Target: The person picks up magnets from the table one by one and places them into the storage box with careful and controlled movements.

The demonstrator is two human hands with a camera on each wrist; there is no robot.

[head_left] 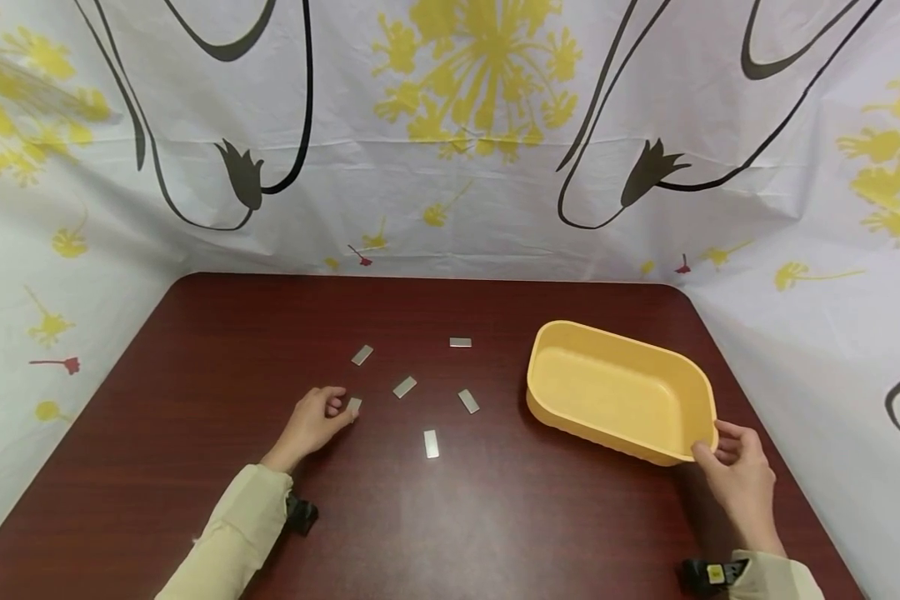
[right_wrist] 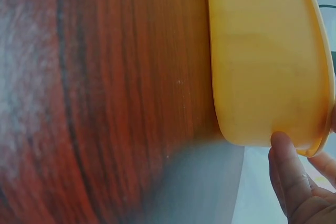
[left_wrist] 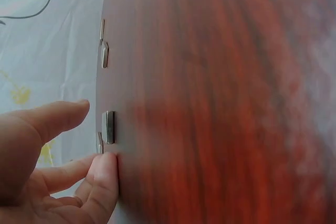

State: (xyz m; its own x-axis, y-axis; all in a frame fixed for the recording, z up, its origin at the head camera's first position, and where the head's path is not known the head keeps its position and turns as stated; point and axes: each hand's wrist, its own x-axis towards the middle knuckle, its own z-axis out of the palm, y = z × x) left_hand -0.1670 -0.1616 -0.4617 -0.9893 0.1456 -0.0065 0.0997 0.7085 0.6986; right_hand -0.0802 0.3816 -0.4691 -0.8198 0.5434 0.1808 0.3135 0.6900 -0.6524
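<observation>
My left hand (head_left: 313, 427) is at a small flat metal tile (head_left: 354, 406) on the table, thumb and fingers spread on either side. In the left wrist view, a gap shows between the thumb (left_wrist: 68, 116) and the tile (left_wrist: 109, 127); the fingers lie close to its other side. My right hand (head_left: 742, 479) grips the near right corner of a yellow plastic tray (head_left: 607, 432), thumb and fingers about its rim. The right wrist view shows the tray's side (right_wrist: 268, 66) with fingertips (right_wrist: 283, 142) against it. The tray's inside shows no contents.
Several more metal tiles lie scattered mid-table, such as one at the far side (head_left: 461, 342), one nearer me (head_left: 431, 444) and one to the left (head_left: 362, 355). The dark red wooden table (head_left: 495, 525) meets a patterned white cloth (head_left: 450, 217) behind and at the sides.
</observation>
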